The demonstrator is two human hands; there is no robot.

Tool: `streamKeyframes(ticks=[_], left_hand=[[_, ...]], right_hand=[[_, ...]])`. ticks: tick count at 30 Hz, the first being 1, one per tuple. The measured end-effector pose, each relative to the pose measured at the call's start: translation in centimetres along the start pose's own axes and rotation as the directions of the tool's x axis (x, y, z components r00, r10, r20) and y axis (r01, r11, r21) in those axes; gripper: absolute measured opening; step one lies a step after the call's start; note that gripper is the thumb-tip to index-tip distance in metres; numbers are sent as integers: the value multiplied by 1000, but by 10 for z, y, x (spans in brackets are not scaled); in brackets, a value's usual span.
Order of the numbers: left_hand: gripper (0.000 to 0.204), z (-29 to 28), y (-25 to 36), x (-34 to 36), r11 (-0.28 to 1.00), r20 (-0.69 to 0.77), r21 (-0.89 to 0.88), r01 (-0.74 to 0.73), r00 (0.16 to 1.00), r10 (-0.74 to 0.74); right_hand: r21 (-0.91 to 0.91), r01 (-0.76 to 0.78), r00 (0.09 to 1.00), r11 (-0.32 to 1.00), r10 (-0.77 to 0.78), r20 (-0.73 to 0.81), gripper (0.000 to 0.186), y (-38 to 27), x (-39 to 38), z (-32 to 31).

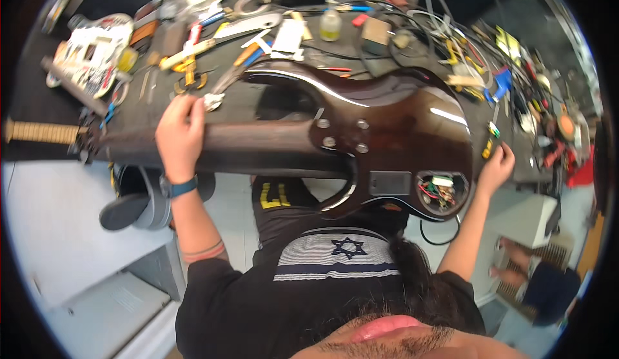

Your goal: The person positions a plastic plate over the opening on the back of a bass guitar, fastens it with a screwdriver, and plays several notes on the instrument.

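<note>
Cluttered with tools, wires and small parts, the dark worktop (39,110) fills the upper view. My left hand (180,132) has its fingers (187,104) wrapped over the neck of the dark brown electric guitar (393,133), which lies back-up across the worktop's near edge, four neck-plate screws showing. My right hand (496,169) rests its fingers loosely curled against the body's far end; I cannot tell whether they grip it. Near that hand, an open cavity (442,190) in the body shows coloured wiring. Further off, a white guitar body (93,52) lies at the left, and a small pale bottle (330,25) stands beyond the guitar.
</note>
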State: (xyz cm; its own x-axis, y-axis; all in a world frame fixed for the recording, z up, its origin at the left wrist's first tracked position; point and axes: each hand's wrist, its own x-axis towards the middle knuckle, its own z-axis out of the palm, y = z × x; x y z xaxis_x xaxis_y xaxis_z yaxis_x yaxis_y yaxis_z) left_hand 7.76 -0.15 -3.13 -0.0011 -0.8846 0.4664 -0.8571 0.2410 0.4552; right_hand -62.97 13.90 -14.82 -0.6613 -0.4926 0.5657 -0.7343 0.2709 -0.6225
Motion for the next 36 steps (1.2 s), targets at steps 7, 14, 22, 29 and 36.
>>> streamKeyframes(ticks=[7, 14, 22, 29, 36], left_hand=[[20, 9, 26, -6, 998, 159, 48, 29, 987, -36], [81, 50, 79, 44, 948, 580, 319, -8, 792, -189], [81, 76, 57, 60, 920, 765, 381, -94, 591, -256], [58, 74, 25, 64, 963, 782, 217, 158, 563, -268], [14, 59, -20, 83, 582, 838, -159, 798, 421, -348]], right_hand=[[29, -55, 998, 998, 56, -6, 23, -8, -5, -3], [-30, 0, 999, 1000, -1, -47, 22, -15, -6, -1], [-8, 90, 995, 996, -91, -37, 20, -11, -3, 5], [-10, 27, 1000, 1000, -27, -15, 19, -23, -9, -4], [0, 43, 999, 999, -43, -28, 19, -17, -9, -6]])
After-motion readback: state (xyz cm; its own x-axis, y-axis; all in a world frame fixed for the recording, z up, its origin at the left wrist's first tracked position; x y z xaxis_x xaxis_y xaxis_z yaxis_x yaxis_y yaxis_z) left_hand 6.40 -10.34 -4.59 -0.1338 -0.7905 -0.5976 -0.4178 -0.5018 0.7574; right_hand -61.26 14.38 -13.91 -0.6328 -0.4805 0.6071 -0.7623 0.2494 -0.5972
